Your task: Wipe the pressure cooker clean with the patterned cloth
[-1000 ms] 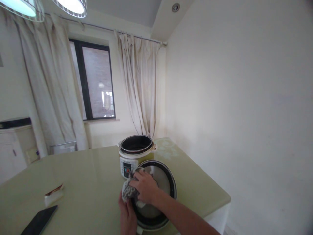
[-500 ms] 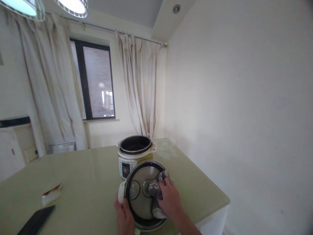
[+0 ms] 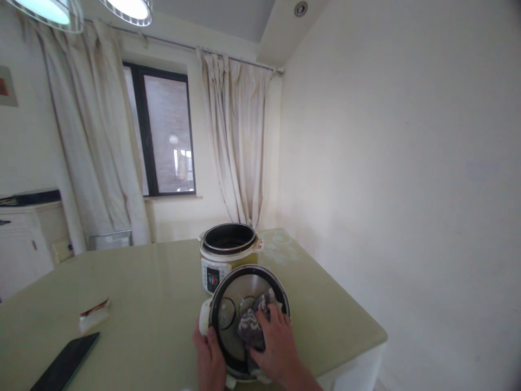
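Note:
A round pressure cooker lid [image 3: 234,339] is tilted up with its metal underside and black sealing ring facing me. My left hand [image 3: 210,358] grips its left edge, just below the white handle. In my right hand [image 3: 277,345] is a bunched grey and white patterned cloth [image 3: 251,328], pressed against the inner face of the lid. Part of the cloth hangs down toward the lid's lower rim. Just behind the lid stands the white electric pressure cooker [image 3: 214,276], uncovered, with a dark inner pot [image 3: 230,237] in it.
The pale green table [image 3: 146,304] carries a dark flat phone-like object [image 3: 67,361] and a small whitish item with a brown edge [image 3: 94,317] on the left. A plain wall [image 3: 386,163] runs along the right; curtains [image 3: 240,136] and a window stand behind.
My right hand has slid the cloth slightly left and down across the lid's inner face. My left hand keeps its hold on the lid. The view has shifted slightly left.

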### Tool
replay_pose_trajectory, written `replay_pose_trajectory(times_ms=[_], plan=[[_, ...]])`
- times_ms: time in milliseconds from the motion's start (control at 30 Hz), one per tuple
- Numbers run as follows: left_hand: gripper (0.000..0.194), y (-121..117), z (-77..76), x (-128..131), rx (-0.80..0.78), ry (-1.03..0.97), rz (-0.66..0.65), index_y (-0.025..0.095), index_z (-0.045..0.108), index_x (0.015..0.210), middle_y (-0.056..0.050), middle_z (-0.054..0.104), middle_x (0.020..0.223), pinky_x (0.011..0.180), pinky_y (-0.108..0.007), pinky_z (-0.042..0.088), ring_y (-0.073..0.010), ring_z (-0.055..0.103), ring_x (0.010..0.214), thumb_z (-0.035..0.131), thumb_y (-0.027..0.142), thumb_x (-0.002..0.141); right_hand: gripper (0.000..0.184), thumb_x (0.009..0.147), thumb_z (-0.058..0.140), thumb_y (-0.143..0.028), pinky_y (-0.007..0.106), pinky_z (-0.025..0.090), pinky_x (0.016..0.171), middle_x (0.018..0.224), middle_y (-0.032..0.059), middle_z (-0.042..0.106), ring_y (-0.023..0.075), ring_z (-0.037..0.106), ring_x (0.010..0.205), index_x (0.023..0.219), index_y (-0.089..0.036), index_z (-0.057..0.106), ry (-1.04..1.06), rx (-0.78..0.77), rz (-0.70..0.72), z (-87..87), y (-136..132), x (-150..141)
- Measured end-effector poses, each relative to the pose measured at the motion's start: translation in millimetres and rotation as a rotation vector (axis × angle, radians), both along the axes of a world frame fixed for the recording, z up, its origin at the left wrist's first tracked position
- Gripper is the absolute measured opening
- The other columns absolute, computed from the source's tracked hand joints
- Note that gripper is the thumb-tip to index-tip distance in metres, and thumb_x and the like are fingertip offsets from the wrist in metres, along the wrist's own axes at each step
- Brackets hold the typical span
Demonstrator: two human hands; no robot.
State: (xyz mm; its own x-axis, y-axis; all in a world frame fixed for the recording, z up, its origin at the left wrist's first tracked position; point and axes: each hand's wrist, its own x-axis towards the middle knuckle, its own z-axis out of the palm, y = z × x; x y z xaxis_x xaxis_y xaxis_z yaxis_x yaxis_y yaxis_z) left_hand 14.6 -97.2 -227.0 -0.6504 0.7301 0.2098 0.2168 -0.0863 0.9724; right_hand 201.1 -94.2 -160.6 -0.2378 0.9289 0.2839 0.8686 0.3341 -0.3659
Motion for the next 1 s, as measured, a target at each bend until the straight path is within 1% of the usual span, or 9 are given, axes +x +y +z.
replay_pose_trajectory(times_ms=[67,133,267,367,533,633,733,867,1000], plan=[[0.081,-0.6,1.8,0.6,0.01,-0.024,-0.008,0.012,0.035,0.155,-0.025,0.053,0.15,0.114,-0.045,0.047,-0.0329,0.054,0.138,0.03,0.07,0.1,0.075,0.07,0.086,-0.044,0.057,0.034,0.121,0.16,0.0164,0.045,0.0446,0.042,0.147,0.141,-0.031,0.064,0.019,0.019,-0.018,-5.7,-1.7,-0.8],[0.078,-0.5,2.7,1.5,0.013,-0.031,-0.017,0.012,0.035,0.156,-0.025,0.053,0.15,0.114,-0.046,0.046,-0.0326,0.055,0.137,0.03,0.067,0.101,0.079,0.068,0.087,-0.039,0.056,0.037,0.12,0.164,0.0163,0.039,0.0448,0.044,0.147,0.144,-0.031,0.063,0.021,0.008,-0.039,-10.4,-0.6,-3.2],[0.078,0.9,2.2,3.1,0.028,-0.032,0.001,0.012,0.034,0.156,-0.023,0.054,0.151,0.112,-0.043,0.049,-0.0312,0.057,0.137,0.031,0.066,0.101,0.079,0.068,0.082,-0.024,0.053,0.043,0.116,0.158,0.0153,0.048,0.0422,0.05,0.142,0.144,-0.032,0.063,-0.014,-0.008,-0.005,-9.8,11.6,-6.8],[0.077,0.3,3.8,3.5,0.031,-0.028,0.008,0.012,0.035,0.156,-0.023,0.056,0.15,0.11,-0.043,0.05,-0.0316,0.058,0.135,0.032,0.064,0.1,0.075,0.071,0.079,-0.019,0.05,0.045,0.115,0.153,0.0138,0.054,0.0392,0.052,0.141,0.143,-0.031,0.064,-0.015,0.027,0.005,4.0,28.8,-7.5],[0.07,-2.4,7.0,3.0,0.014,-0.036,-0.015,0.012,0.037,0.155,-0.024,0.06,0.146,0.105,-0.043,0.054,-0.0311,0.064,0.128,0.034,0.058,0.102,0.068,0.081,0.072,-0.02,0.047,0.045,0.115,0.151,0.015,0.056,0.0368,0.054,0.138,0.148,-0.027,0.061,0.059,0.109,-0.101,38.8,62.0,-25.7],[0.07,-1.2,3.4,2.3,0.006,-0.018,0.0,0.013,0.034,0.158,-0.024,0.058,0.149,0.105,-0.044,0.054,-0.0314,0.064,0.13,0.034,0.056,0.102,0.063,0.083,0.07,-0.023,0.043,0.044,0.116,0.15,0.0148,0.057,0.0336,0.054,0.138,0.145,-0.023,0.062,0.141,0.127,-0.026,48.8,68.7,-50.2],[0.073,0.8,-0.7,1.9,-0.004,-0.005,0.013,0.013,0.033,0.159,-0.023,0.055,0.153,0.108,-0.044,0.053,-0.0315,0.061,0.135,0.035,0.057,0.101,0.06,0.081,0.073,-0.026,0.04,0.042,0.117,0.15,0.0123,0.057,0.0311,0.054,0.139,0.14,-0.024,0.064,0.174,0.119,0.131,46.3,61.1,-68.2],[0.076,1.1,-0.8,3.0,0.023,-0.021,-0.005,0.011,0.031,0.16,-0.023,0.054,0.155,0.112,-0.041,0.05,-0.0297,0.058,0.139,0.032,0.059,0.102,0.061,0.078,0.077,-0.032,0.041,0.044,0.114,0.145,0.0096,0.061,0.0305,0.056,0.134,0.138,-0.028,0.065,0.137,0.058,0.296,39.4,46.9,-64.7],[0.074,3.1,-2.8,3.3,0.033,-0.007,-0.009,0.013,0.034,0.158,-0.021,0.056,0.154,0.11,-0.04,0.053,-0.0297,0.06,0.138,0.032,0.061,0.101,0.059,0.08,0.075,-0.034,0.041,0.046,0.111,0.14,0.0106,0.062,0.0308,0.058,0.13,0.137,-0.027,0.064,0.1,0.043,0.332,41.2,43.9,-54.5]])
